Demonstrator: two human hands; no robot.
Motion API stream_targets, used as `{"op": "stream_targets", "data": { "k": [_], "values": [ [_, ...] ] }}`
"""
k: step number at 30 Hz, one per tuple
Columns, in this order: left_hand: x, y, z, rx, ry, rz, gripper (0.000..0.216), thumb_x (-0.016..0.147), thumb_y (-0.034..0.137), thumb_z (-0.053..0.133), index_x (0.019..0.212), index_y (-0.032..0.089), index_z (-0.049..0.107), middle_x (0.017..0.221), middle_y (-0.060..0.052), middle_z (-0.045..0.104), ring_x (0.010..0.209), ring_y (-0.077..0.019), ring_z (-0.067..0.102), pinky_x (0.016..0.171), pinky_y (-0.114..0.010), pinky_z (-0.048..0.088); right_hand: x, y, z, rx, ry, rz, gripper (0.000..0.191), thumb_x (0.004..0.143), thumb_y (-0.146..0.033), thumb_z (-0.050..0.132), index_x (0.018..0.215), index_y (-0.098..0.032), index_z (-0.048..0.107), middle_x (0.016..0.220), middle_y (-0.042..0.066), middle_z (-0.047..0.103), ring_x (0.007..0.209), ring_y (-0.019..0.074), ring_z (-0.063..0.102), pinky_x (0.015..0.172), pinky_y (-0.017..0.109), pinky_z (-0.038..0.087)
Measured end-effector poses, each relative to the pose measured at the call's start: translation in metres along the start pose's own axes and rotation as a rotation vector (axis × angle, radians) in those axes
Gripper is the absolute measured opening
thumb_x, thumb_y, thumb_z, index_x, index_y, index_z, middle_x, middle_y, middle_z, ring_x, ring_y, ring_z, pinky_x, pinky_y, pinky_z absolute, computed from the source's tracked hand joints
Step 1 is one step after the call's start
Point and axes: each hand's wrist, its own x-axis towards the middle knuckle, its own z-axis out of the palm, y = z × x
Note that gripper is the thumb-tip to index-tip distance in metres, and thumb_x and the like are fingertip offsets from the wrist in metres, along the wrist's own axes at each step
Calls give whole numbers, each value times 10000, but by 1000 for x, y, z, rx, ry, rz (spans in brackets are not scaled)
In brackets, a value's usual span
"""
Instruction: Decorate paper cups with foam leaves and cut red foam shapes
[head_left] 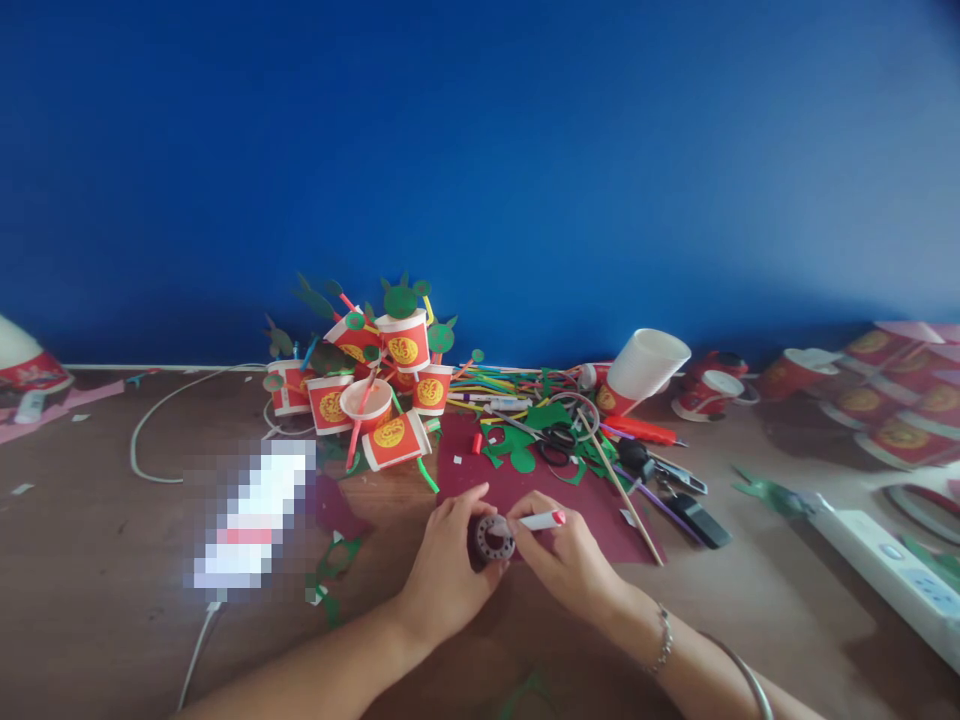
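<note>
My left hand [454, 560] curls around a small dark round object [493, 538] with a ring of pale marks on its face. What exactly this object is, I cannot make out. Pinched in my right hand [570, 555] is a white marker [541, 521] with a red end, slanting over the round object; its tip is hidden by my fingers. Both hands are at the near edge of a maroon paper sheet [559, 510]. A small red cap [478, 443] lies on that sheet, near green paper scraps [523, 458] and black-handled scissors [559, 440].
Red paper cups [396, 440] with straws and green cutouts form a stack behind my left hand. A lit phone [255, 520] lies left. Rightward are a white cup [649, 360], a wooden stick [626, 490], keys [694, 515] and a power strip [892, 570]. A blue wall [480, 180] stands behind.
</note>
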Motion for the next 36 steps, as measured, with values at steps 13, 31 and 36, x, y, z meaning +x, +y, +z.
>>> {"op": "stream_targets", "data": {
  "k": [13, 31, 36],
  "values": [
    [1, 3, -2, -1, 0, -19, 639, 649, 131, 632, 1240, 201, 400, 1081, -67, 593, 1105, -245, 494, 981, -448, 354, -3, 0, 3, 42, -24, 18, 126, 845, -239, 484, 754, -193, 557, 718, 20, 589, 651, 153, 536, 606, 265, 411],
    [2, -5, 5, 40, 41, 8, 771, 609, 111, 623, 1310, 148, 302, 1110, -102, 586, 1085, -257, 507, 978, -467, 362, 43, -24, -10, -185, -352, 179, 282, 719, -155, 449, 469, -186, 321, 445, -57, 331, 439, 70, 287, 429, 232, 205],
    [2, -4, 6, 74, 83, -6, 786, 588, 120, 654, 1297, 187, 322, 1107, -91, 583, 1060, -269, 527, 966, -486, 379, 48, -36, -8, -419, -381, 80, 359, 703, -164, 508, 417, -195, 293, 372, -59, 267, 371, 63, 213, 417, 257, 166]
  ]
}}
